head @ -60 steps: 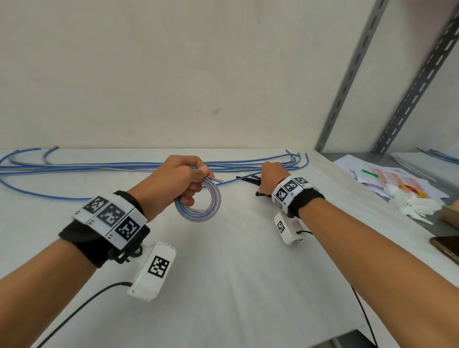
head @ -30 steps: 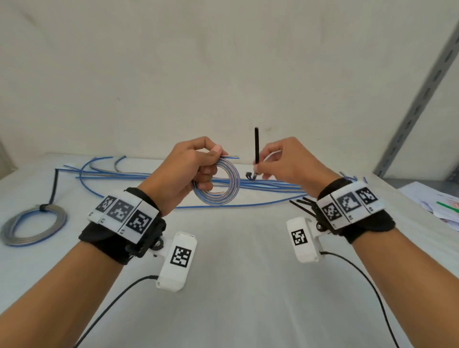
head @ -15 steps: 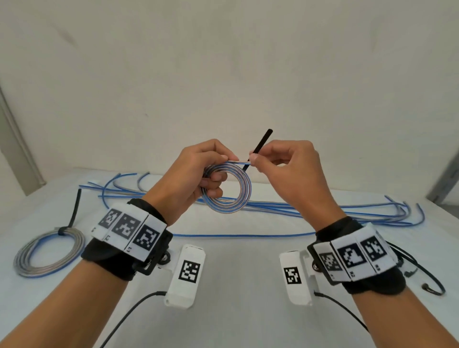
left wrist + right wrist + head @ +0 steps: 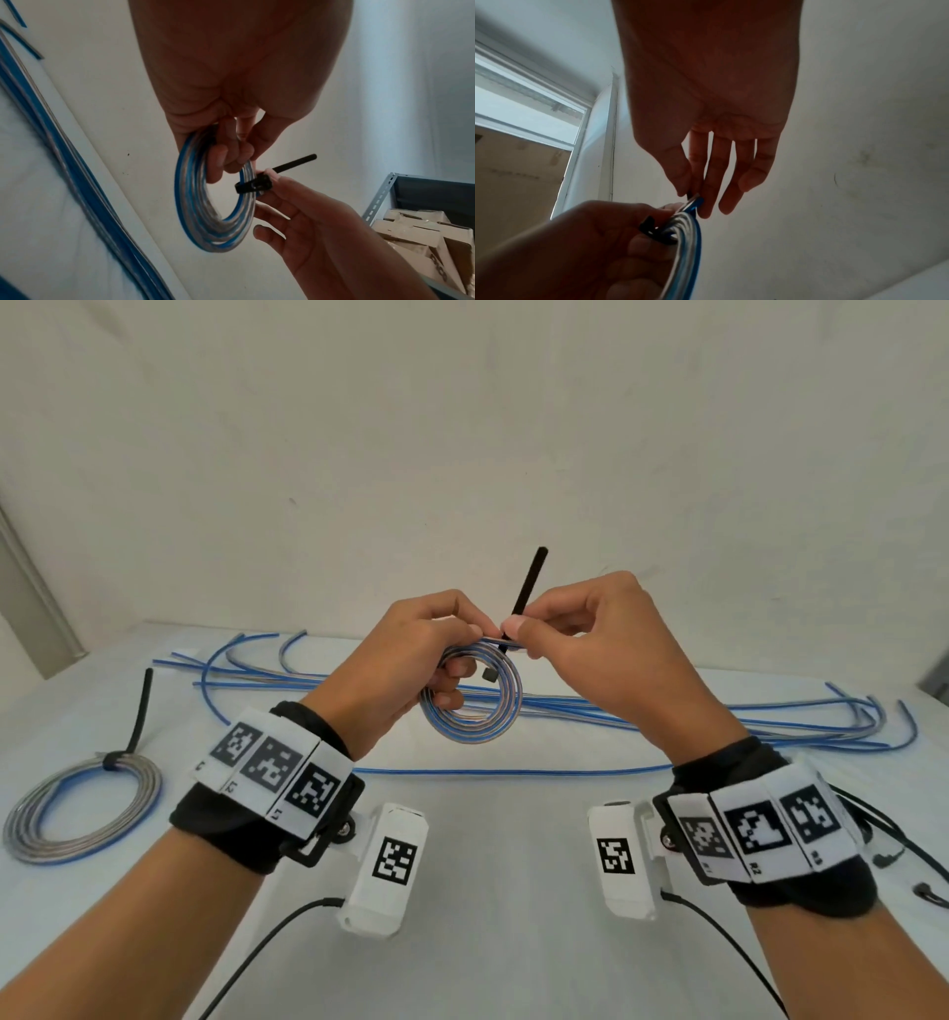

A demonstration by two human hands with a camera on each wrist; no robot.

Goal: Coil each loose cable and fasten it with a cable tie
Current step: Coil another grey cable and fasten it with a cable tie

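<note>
My left hand (image 4: 452, 654) grips a small coil of blue and silver cable (image 4: 472, 711), held up above the white table (image 4: 488, 891). My right hand (image 4: 518, 631) pinches a black cable tie (image 4: 529, 580) at the coil's top edge. The tie's tail points up and away. In the left wrist view the cable tie (image 4: 254, 185) crosses the coil (image 4: 195, 203) on the strands' right side, its head by my right thumb. The right wrist view shows my thumb and forefinger (image 4: 695, 190) pinching at the coil (image 4: 685, 243), with the tie's head (image 4: 649, 227) beside my left hand (image 4: 590, 243).
A tied coil (image 4: 82, 806) with a black tie tail lies at the table's left. Several loose blue cables (image 4: 642, 719) stretch across the back. Thin black pieces (image 4: 886, 857) lie at the right edge. A metal shelf with cardboard boxes (image 4: 424, 233) stands to the right.
My right hand lifted a black tie off the table and brought it to the coil. Both hands rose and closed together. The tie now wraps over the coil's strands.
</note>
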